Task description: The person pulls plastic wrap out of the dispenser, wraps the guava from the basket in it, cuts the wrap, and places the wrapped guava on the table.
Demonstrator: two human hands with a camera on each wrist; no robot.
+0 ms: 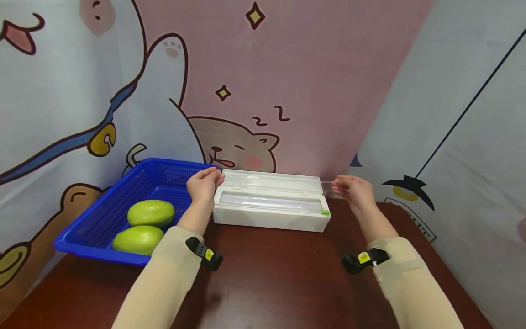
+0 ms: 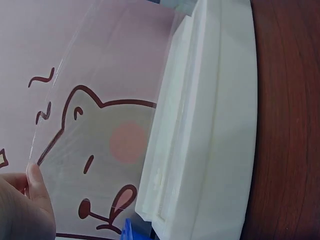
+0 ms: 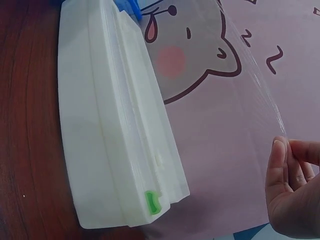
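Observation:
A white cling film dispenser [image 1: 271, 220] stands on the table with its lid [image 1: 271, 180] raised at the back. A green slide cutter [image 3: 153, 202] sits at its right end. Clear cling film [image 2: 62, 65] stretches out of the dispenser, its free edge taut between both hands. My left hand [image 1: 203, 185] pinches one corner of the film between thumb and fingers, beyond the dispenser's left end. At the opposite corner, my right hand [image 1: 355, 194] pinches the film past the right end. In the head view the film itself is barely visible.
To the left, a blue plastic basket [image 1: 102, 258] holds two green, mango-like fruits [image 1: 150, 213]. The brown table [image 1: 287, 283] ends against a cartoon-printed cloth [image 1: 312, 82] behind and on the right. My left forearm passes close by the basket's right side.

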